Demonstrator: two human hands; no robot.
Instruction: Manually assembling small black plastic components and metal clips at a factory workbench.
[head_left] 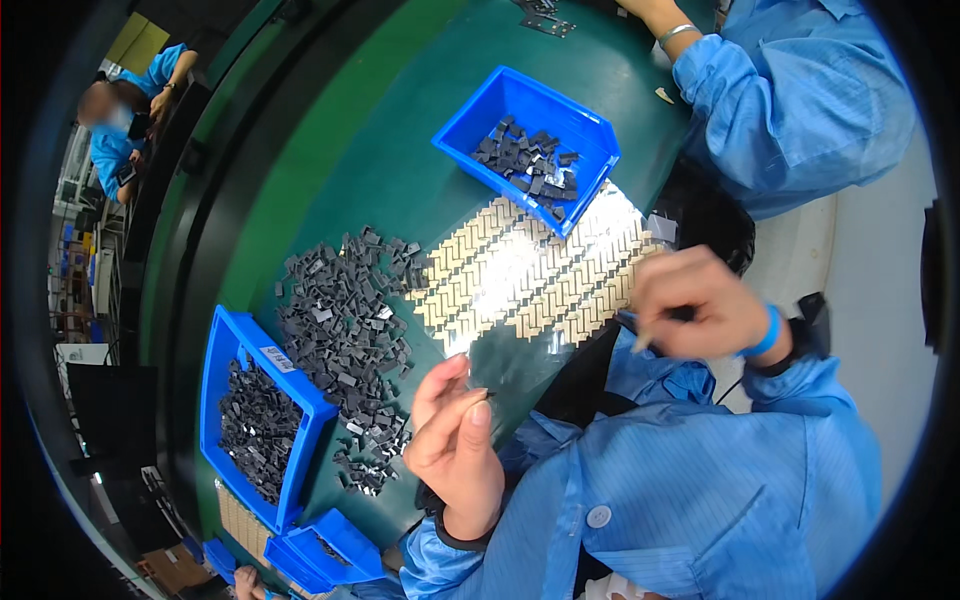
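Here the left hand [455,440] pinches one small dark part [487,395] between thumb and fingertips, raised just above the near edge of the green table [380,150]. The right hand [695,305] is curled shut around a thin tool [640,342]; what its tip touches I cannot tell. Between them, the clear sheet [530,275] of tan labels overhangs that near edge. A good placement probably wants the part held by its edges and squared to a label row. To the left lies the loose pile of dark parts [345,330], with a blue bin [255,415] at the table's left edge and another blue bin [530,145] touching the sheet's far side. Open table lies beyond the pile, toward the far edge.
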